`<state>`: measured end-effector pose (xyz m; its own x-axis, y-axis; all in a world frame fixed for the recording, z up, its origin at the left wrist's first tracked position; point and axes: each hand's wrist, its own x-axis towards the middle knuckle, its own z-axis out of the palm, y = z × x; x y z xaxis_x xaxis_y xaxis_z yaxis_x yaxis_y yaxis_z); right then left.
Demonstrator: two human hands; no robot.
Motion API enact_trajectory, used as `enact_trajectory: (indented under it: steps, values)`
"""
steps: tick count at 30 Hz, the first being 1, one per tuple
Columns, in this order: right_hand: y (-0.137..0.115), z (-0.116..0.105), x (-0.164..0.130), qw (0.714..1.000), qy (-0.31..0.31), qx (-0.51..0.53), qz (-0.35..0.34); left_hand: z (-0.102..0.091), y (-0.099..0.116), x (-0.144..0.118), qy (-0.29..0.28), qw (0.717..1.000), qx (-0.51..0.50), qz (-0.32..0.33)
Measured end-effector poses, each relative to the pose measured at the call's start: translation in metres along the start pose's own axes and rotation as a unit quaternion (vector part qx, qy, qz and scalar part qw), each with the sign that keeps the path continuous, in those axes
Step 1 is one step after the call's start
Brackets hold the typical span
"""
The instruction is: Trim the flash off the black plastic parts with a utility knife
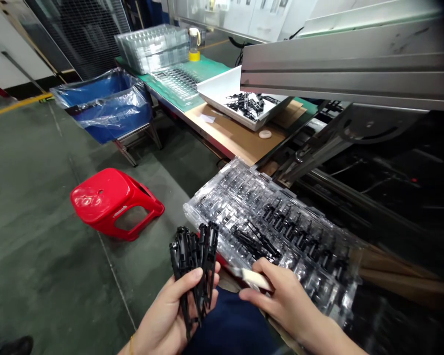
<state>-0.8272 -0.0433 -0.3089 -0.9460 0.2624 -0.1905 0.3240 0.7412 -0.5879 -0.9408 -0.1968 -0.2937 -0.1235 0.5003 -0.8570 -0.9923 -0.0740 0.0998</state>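
My left hand (173, 305) is closed around a bundle of slim black plastic parts (194, 256), which stand up from the fingers. My right hand (284, 291) grips a small white-handled tool (256, 279); its greyish tip is blurred, so I cannot tell its exact kind. That tip points left, toward the bundle, and is apart from it. Just beyond my right hand lies a clear plastic tray (222, 190) with moulded pockets. Several black parts sit in a row of its pockets, and a loose pile of black parts (257, 241) rests on its near side.
On the workbench ahead stand a white bin (216, 88) of black parts, stacked clear trays (151, 49) and a bottle (194, 47). A red stool (101, 195) and a plastic-lined blue tub (107, 116) are at left. A metal beam (336, 69) juts in at upper right.
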Motion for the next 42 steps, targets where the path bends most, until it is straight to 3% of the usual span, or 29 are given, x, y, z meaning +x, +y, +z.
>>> enact_trajectory:
  steps: [4, 9, 16, 20, 23, 27, 32, 35, 38, 42]
  values:
    - [-0.018, 0.003, 0.010, 0.988, 0.054, 0.141, 0.037, 0.000, -0.002, 0.000, -0.004, 1.000, -0.016, -0.002]
    - [-0.040, 0.006, 0.017, 0.968, 0.038, 0.247, 0.017, 0.003, -0.010, 0.003, 0.003, 0.999, 0.003, 0.037]
    - [-0.037, 0.037, 0.022, 0.986, 0.103, 0.132, -0.013, 0.007, -0.021, 0.015, 0.082, 0.983, 0.037, 0.163]
    - [-0.035, 0.054, 0.019, 0.985, 0.145, 0.076, -0.052, 0.000, -0.023, 0.027, 0.083, 0.981, 0.041, 0.168]
    - [-0.034, 0.058, 0.015, 0.985, 0.130, 0.101, -0.045, -0.004, -0.017, 0.032, 0.058, 0.987, 0.035, 0.148]
    - [-0.008, 0.052, 0.008, 0.992, 0.085, 0.086, 0.046, -0.006, -0.002, 0.029, 0.033, 0.995, 0.021, 0.096]
    - [0.074, 0.042, -0.001, 0.963, 0.190, 0.011, 0.191, -0.009, 0.007, 0.021, -0.017, 0.998, -0.054, 0.009]
    - [0.113, 0.043, -0.006, 0.952, 0.196, 0.001, 0.234, -0.009, 0.006, 0.020, -0.051, 0.995, -0.082, -0.025]
    - [0.123, 0.043, -0.010, 0.955, 0.182, 0.021, 0.233, -0.009, 0.004, 0.020, -0.053, 0.994, -0.092, -0.036]
    - [0.099, 0.026, -0.011, 0.950, 0.207, 0.067, 0.224, -0.010, 0.003, 0.021, -0.046, 0.995, -0.076, -0.040]
